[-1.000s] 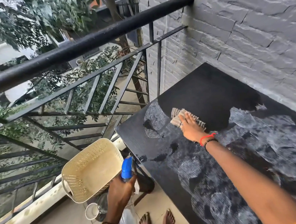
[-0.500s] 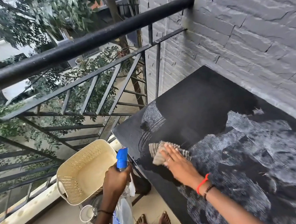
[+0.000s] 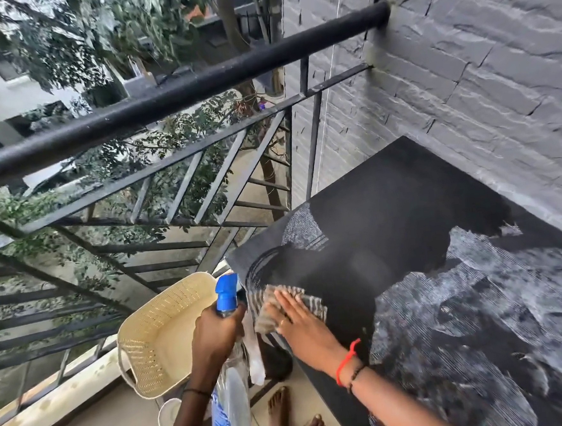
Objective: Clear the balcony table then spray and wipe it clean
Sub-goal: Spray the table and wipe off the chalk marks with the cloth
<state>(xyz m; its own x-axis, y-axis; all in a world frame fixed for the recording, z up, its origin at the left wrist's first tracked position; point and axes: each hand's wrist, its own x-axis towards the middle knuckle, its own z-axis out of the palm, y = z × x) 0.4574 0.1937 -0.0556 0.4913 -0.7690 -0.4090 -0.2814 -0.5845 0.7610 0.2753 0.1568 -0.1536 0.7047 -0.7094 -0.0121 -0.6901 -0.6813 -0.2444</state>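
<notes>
head view: spray bottle (image 3: 230, 406) in left hand (image 3: 215, 337), base out of frame

I see the black table (image 3: 407, 234) wiped dark mid-top, with grey-white smears toward 4 o'clock. The striped cloth (image 3: 260, 299) lies flat at its 9 o'clock edge, and the blue-nozzled spray bottle (image 3: 226, 295) is upright just beside it.

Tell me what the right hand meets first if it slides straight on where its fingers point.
The right hand, pressing the cloth, likely runs off the table at its near corner; beyond, probably the railing.
</notes>
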